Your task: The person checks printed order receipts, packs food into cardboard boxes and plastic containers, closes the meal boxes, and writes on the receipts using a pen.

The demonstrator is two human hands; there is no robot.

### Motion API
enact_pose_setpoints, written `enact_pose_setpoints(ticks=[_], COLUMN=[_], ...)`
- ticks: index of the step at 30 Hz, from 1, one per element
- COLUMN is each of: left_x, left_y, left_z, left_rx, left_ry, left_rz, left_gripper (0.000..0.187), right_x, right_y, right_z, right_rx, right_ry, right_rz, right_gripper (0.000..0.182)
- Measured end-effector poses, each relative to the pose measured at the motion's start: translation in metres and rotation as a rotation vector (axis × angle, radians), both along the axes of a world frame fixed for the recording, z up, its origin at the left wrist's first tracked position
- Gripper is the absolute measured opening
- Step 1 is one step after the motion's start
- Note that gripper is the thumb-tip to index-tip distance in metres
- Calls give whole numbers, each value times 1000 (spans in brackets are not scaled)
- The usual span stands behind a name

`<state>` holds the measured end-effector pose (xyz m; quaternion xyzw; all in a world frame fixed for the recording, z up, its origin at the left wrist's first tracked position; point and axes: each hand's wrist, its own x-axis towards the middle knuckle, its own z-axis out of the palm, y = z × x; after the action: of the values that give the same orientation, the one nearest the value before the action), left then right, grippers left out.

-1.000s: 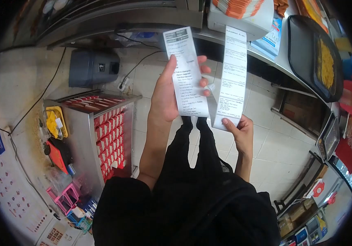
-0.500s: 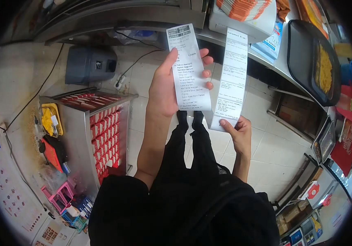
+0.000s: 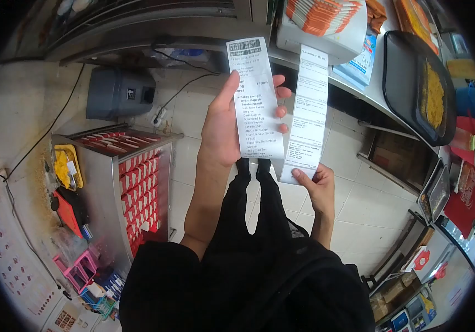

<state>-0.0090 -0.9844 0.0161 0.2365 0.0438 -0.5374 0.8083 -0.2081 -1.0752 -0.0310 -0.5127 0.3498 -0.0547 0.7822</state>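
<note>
A long printed paper receipt (image 3: 254, 105) lies lengthwise in my left hand (image 3: 221, 124), with the thumb on its near side and the fingertips curling round its right edge. My right hand (image 3: 320, 188) pinches the lower end of a label strip (image 3: 305, 113) between thumb and fingers. This strip carries several printed blocks and runs up to the front of a white machine (image 3: 326, 41). At the bottom it curls to the left, close to the receipt's lower end. Both papers hang side by side in front of my body, above the tiled floor.
Orange-and-white folded packets (image 3: 326, 14) are stacked on the white machine. A black tray (image 3: 411, 83) with yellow food rests on the counter at right. To the left stand a metal cabinet (image 3: 96, 188) of red-and-white boxes and a grey bin (image 3: 118, 89), with black cables near it.
Both hands and their papers sit slightly lower in view, and the label strip has shifted a little left. Each hand keeps the same hold.
</note>
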Motion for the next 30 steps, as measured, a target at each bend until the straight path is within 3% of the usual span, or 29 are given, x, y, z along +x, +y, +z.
enact_pose_setpoints(ticks=[12,22,30], left_x=[-3,-3,-19], left_y=[-1,5,6], left_z=[6,49,62], left_rx=[-86,-91,-109], left_ry=[73,-20,27], left_rz=[13,86,79], left_gripper=[59,54,53], right_x=[-5,-13,-31], right_y=[1,2,9], right_z=[-1,40,34], right_rx=[0,-5,76], right_ry=[15,-77,-78], right_rz=[4,9,-5], right_gripper=[22,22,21])
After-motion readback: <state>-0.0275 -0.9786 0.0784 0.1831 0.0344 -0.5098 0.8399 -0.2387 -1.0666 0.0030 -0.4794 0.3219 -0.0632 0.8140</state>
